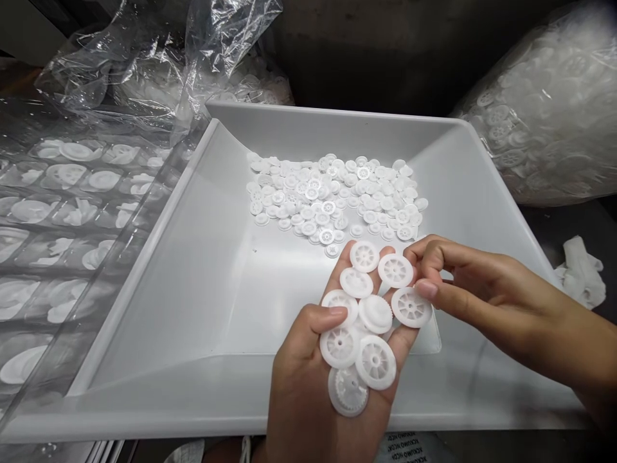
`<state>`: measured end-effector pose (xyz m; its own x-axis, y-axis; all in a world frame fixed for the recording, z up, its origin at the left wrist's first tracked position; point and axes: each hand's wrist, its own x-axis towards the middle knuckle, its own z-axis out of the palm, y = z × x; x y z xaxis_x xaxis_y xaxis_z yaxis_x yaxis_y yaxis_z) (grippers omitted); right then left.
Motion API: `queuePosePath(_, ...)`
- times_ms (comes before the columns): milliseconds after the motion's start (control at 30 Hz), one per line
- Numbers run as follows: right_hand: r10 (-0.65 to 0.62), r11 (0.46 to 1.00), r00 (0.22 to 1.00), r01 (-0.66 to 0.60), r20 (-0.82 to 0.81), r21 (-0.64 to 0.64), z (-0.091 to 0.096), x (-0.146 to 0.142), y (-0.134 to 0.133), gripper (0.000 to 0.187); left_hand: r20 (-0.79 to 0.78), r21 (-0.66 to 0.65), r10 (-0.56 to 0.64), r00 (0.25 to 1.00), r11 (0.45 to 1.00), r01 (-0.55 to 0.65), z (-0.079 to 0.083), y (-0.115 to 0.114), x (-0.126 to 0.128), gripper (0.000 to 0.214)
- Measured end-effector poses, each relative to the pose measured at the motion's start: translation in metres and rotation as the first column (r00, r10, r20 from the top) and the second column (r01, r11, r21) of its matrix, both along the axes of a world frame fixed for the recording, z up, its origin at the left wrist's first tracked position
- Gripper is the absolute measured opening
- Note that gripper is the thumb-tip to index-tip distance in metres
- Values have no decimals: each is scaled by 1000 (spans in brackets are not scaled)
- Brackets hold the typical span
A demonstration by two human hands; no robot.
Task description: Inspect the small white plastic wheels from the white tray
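I see bright light on the white gears [375, 362], soft sheen in the gray bin [284, 289], sharp glints off clear plastic [226, 42], a dim backdrop [366, 54], and blur atop the right-hand bag [554, 109].

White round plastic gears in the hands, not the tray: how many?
9 visible white round plastic gears: eight on the left hand, one under the thumb of the right hand. Others may be hidden underneath.

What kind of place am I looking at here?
Probably a small-parts workstation in a factory or workshop: a gray bin of loose white wheels, a clear bag packed with similar parts, and a clear compartment tray holding white pieces.
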<state>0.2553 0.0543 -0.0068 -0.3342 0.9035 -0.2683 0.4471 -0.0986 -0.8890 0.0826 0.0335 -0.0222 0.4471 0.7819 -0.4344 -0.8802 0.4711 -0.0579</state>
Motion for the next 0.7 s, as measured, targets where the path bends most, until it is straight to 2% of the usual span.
queuePosePath(133, -1, 1000, 1000, 1, 6, 19, 0, 1, 0, 13, 0, 3, 3, 1000, 1000, -3, 2, -1, 0, 72)
queuePosePath(300, 9, 1000, 1000, -9, 22, -28, -2, 2, 1, 12, -12, 6, 22, 1000, 1000, -22, 3, -2, -2, 66)
queuePosePath(467, -4, 1000, 999, 4, 37, 1, -1, 1, -3, 11, -35, -68, -86, 996, 994, 83, 1, -4, -10, 56)
queuePosePath(567, -32, 999, 998, 32, 46, -3, 3, 0, -4, 8, -36, 42, -109, 993, 993, 110, -1, -4, -15, 42)
queuePosePath(700, -15, 999, 1000, 15, 7, -40, 1, 1, -4, 9, -123, 190, -147, 981, 967, 169, -6, -4, -21, 47)
